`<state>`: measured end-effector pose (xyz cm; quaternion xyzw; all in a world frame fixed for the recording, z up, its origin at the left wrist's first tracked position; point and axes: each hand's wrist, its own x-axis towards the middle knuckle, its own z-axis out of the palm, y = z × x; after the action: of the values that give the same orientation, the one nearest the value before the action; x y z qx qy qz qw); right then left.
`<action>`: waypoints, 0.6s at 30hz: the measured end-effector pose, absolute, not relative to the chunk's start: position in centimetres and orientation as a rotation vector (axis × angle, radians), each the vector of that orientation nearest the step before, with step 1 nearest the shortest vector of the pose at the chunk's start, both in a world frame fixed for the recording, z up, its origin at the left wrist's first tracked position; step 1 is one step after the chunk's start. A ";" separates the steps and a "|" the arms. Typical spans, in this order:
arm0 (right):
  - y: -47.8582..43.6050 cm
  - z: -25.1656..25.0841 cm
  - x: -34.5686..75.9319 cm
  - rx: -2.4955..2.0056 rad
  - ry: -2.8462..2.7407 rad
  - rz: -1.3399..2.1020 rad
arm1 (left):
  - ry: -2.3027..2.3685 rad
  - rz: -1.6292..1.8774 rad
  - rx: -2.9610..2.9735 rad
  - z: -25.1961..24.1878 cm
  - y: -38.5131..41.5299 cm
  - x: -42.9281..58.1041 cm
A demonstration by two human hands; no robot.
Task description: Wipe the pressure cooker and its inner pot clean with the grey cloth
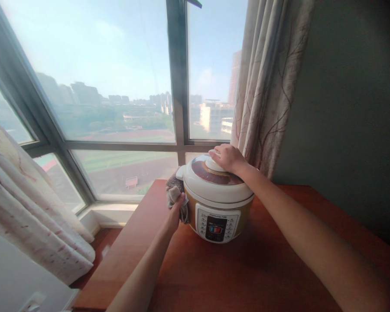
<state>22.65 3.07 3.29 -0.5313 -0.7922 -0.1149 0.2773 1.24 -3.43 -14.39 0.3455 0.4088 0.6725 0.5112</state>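
A white and gold electric pressure cooker (219,195) stands upright on the reddish-brown wooden table (195,277), its control panel facing me. My right hand (227,158) is closed over the knob (213,164) on top of the lid, with the fingers curled round its far side. At the cooker's left side my left hand (177,212) grips a crumpled grey-brown cloth (173,195). That cloth lies against the cooker's side, below the white lug of the lid. Part of the knob is hidden under my right hand.
Large windows (117,78) in dark frames rise behind the table. A patterned curtain (263,86) hangs behind the cooker to the right, another curtain (35,216) at the left. The dark green wall (344,108) borders the table's far right. A low white sill (113,212) runs beyond the table's left edge.
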 end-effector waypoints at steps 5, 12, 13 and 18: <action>2.2 2.9 22.9 -1.365 -2.025 -0.161 | 1.074 1.604 0.754 -18.6 -10.3 3.6; -1.7 -1.0 28.6 -1.248 -1.770 -0.077 | 1.183 1.636 0.738 -20.4 -13.1 4.9; -2.0 -1.9 29.6 -1.256 -1.690 -0.081 | 1.168 1.652 0.726 -20.1 -12.5 4.7; -1.5 -6.4 32.3 -1.325 -1.479 0.010 | 1.105 1.633 0.761 -18.1 -7.9 2.7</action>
<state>32.31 -1.46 -6.35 -0.5588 -0.6238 0.0040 0.5465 2.71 -7.88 -18.09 0.3136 0.4552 0.6727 0.4919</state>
